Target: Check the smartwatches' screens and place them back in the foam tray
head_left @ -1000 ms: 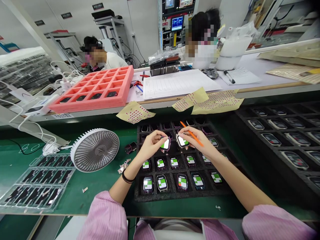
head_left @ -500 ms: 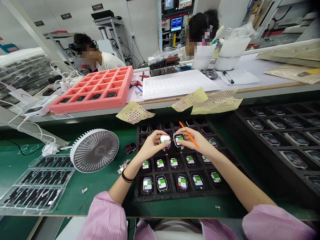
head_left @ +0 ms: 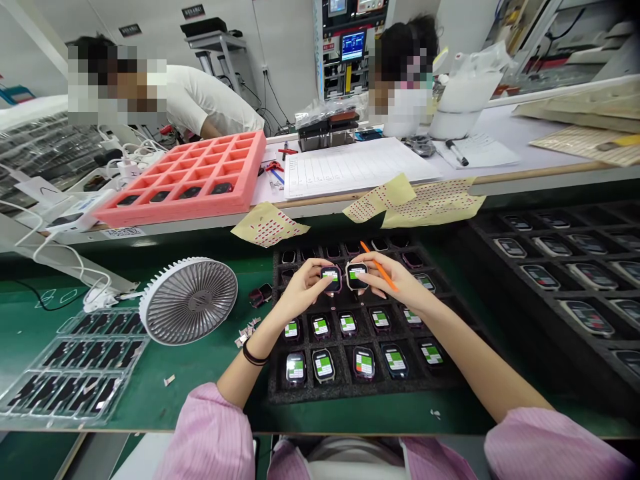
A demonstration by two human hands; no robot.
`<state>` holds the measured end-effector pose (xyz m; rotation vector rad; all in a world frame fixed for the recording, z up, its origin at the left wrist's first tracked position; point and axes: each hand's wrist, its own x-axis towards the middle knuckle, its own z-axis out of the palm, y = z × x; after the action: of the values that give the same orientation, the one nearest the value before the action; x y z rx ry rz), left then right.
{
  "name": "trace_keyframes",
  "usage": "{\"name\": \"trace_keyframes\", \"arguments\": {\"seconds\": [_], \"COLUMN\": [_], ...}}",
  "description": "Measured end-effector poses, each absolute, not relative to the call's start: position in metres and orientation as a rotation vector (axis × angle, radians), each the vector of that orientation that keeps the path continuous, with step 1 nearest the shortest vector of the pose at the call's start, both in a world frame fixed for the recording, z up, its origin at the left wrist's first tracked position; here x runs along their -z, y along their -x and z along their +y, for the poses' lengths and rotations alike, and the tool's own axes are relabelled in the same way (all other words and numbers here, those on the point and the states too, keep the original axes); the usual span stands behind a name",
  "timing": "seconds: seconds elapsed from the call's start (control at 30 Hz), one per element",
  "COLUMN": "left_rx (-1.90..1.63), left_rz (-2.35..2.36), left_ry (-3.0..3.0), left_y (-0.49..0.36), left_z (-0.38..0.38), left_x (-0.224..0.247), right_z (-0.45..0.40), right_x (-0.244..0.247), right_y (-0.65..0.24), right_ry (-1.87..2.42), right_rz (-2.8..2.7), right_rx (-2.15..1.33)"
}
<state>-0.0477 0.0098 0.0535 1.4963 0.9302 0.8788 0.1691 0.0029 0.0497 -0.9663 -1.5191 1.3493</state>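
A purple-rimmed watch [head_left: 331, 279] is pinched in the left hand [head_left: 311, 285], and a pale-rimmed watch [head_left: 357, 276] in the right hand [head_left: 384, 279], where an orange stick [head_left: 380, 268] is also held. Both are held above the black foam tray [head_left: 350, 391], set on the green table [head_left: 200, 393]. Beyond, a pink foam tray [head_left: 175, 212] is seen on a raised shelf [head_left: 320, 204].

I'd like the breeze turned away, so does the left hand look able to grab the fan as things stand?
Probably not: the left hand is gripping a watch. Otherwise the way to the fan looks free, with only low, dark items between.
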Motion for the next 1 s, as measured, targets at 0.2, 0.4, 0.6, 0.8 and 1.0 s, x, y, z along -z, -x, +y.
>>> {"name": "trace_keyframes", "arguments": {"seconds": [0.2, 0.4, 0.6, 0.8, 1.0], "left_rx": [-0.891, -0.88, -0.828, -0.847, -0.884], "left_rz": [0.973, 0.945, 0.893, 0.964, 1.003], "left_ry": [-1.482, -1.488, -1.495, -1.487, -1.454], "left_y": [0.0471, 0.0478, 0.0501, 0.0498, 0.0463], "left_z": [0.011, 0.0112, 0.0094, 0.0101, 0.011], "left_x": [-0.0552, -0.0543, -0.0573, -0.0572, -0.0557], "right_z": [0.0013, 0.0029, 0.0051, 0.0038, 0.0021], "right_x": [-0.0523, -0.0522, -0.052, -0.0549, -0.0531], "right_y": [-0.1685, -0.1692, -0.172, -0.172, -0.169], "right_ry": [0.982, 0.976, 0.977, 0.98, 1.052], "right_rz": [-1.53, -1.498, -1.535, -1.551, -1.45], "right_rx": [-1.338, -1.358, -1.389, -1.36, -1.329]}}
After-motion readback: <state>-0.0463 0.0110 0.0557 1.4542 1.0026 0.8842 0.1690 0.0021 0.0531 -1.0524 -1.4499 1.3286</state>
